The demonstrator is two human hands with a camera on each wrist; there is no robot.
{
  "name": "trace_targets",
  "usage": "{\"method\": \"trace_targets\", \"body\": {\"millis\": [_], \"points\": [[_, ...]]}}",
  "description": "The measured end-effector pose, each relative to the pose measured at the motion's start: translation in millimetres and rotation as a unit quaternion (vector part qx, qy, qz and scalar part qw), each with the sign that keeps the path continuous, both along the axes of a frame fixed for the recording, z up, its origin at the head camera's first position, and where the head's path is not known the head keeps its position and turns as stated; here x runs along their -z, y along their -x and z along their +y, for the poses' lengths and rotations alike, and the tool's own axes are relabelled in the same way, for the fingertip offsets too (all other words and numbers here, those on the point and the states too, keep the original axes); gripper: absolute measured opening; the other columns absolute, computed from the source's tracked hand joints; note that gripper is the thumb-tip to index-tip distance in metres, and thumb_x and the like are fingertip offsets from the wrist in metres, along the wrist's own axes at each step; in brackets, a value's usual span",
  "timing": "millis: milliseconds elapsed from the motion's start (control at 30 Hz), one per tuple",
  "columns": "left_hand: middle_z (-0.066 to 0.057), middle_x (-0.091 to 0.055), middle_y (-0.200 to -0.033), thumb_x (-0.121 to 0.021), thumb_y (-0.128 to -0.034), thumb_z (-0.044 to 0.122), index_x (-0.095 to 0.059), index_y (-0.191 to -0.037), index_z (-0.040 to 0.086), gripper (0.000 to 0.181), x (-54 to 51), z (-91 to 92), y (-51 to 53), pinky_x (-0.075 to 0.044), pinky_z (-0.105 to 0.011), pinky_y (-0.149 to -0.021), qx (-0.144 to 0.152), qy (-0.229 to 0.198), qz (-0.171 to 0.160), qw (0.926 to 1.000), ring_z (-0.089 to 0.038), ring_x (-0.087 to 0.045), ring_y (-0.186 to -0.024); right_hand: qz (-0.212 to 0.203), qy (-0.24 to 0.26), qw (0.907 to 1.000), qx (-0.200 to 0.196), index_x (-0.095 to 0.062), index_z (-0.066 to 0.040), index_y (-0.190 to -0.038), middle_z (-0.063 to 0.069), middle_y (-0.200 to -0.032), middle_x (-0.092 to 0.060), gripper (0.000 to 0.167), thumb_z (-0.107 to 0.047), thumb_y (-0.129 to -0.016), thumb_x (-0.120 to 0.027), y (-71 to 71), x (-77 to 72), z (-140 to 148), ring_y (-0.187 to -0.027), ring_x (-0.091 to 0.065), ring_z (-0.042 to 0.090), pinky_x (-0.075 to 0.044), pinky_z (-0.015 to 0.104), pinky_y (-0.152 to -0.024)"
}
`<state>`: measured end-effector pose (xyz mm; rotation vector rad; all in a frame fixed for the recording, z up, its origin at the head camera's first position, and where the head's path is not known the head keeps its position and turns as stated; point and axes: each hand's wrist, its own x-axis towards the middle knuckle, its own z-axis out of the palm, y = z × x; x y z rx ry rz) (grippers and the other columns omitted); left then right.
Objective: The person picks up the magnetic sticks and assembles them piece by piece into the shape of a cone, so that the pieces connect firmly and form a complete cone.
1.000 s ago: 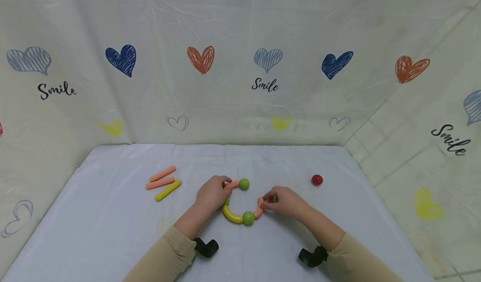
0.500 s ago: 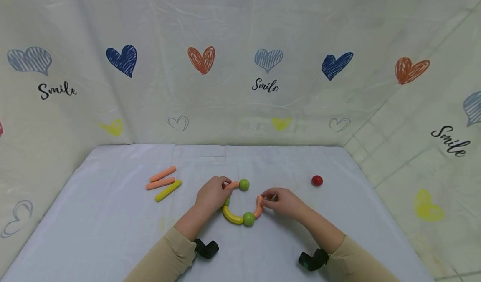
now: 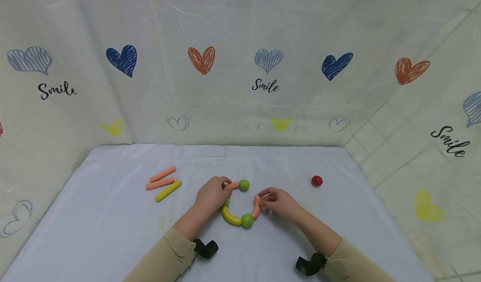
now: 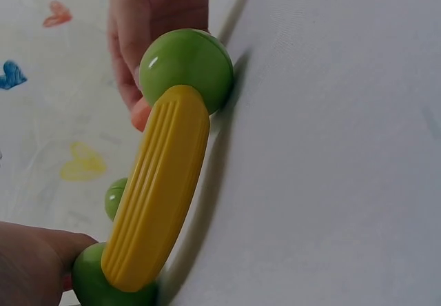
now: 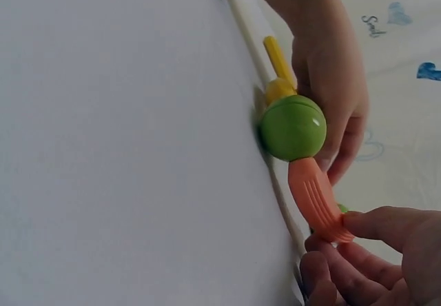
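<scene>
A chain of toy balls and curved rods forms an open ring on the white table. My left hand [image 3: 213, 193] grips the far coral curved rod [image 3: 234, 185] beside the left green ball [image 4: 110, 278], mostly covering that ball in the head view. At the rod's other end sits the far green ball [image 3: 244, 185]. A yellow curved rod [image 4: 158, 189] joins the left ball to the near green ball [image 3: 246, 220]. From the near ball extends the right coral curved rod [image 5: 318, 199], its free end pinched between thumb and fingers of my right hand [image 3: 279, 202].
Two straight coral rods [image 3: 163, 173] and a straight yellow rod [image 3: 168, 191] lie at the table's left. Towards the right lies a red ball [image 3: 317, 181]. A patterned sheet [image 3: 225, 98] hangs behind the table [image 3: 112, 223].
My right hand has shifted slightly left, carrying the right coral curved rod with it. The near green ball and yellow curved rod have edged left too. My left hand stays almost still.
</scene>
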<state>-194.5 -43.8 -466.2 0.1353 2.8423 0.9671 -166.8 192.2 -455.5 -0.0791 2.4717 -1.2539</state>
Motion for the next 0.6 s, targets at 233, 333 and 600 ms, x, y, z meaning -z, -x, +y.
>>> {"method": "trace_targets", "body": {"millis": [233, 333, 600], "points": [[0.000, -0.061, -0.093, -0.069, -0.0929, 0.026, -0.069, -0.123, 0.018, 0.031, -0.6, 0.8, 1.0, -0.046, -0.029, -0.064, 0.004, 0.001, -0.011, 0.9999, -0.015, -0.054, -0.073, -0.015, 0.019, 0.9994, 0.025, -0.067, -0.010, -0.114, 0.000, -0.090, -0.071, 0.030, -0.025, -0.089, -0.075, -2.3, 0.0, -8.9, -0.074, -0.060, 0.019, -0.048, 0.030, -0.064], [0.001, -0.061, -0.093, -0.069, -0.0931, 0.026, -0.069, -0.123, 0.019, 0.031, -0.9, 0.8, 0.8, -0.046, -0.029, -0.064, 0.005, 0.000, -0.011, 0.9999, -0.015, -0.054, -0.073, -0.016, 0.012, 0.9993, 0.032, -0.067, -0.010, -0.114, 0.000, -0.089, -0.070, 0.030, -0.024, -0.088, -0.075, -2.5, 0.1, -11.3, -0.074, -0.061, 0.018, -0.048, 0.029, -0.063], [0.002, -0.061, -0.092, -0.069, -0.0937, 0.030, -0.070, -0.123, 0.021, 0.031, -0.3, -1.1, 1.4, -0.046, -0.030, -0.064, 0.014, 0.008, -0.004, 0.9999, -0.014, -0.054, -0.074, -0.015, 0.022, 0.9982, 0.053, -0.066, -0.011, -0.117, 0.002, -0.089, -0.069, 0.030, -0.022, -0.090, -0.073, 3.3, 1.6, -14.1, -0.073, -0.062, 0.018, -0.051, 0.031, -0.062]]}}
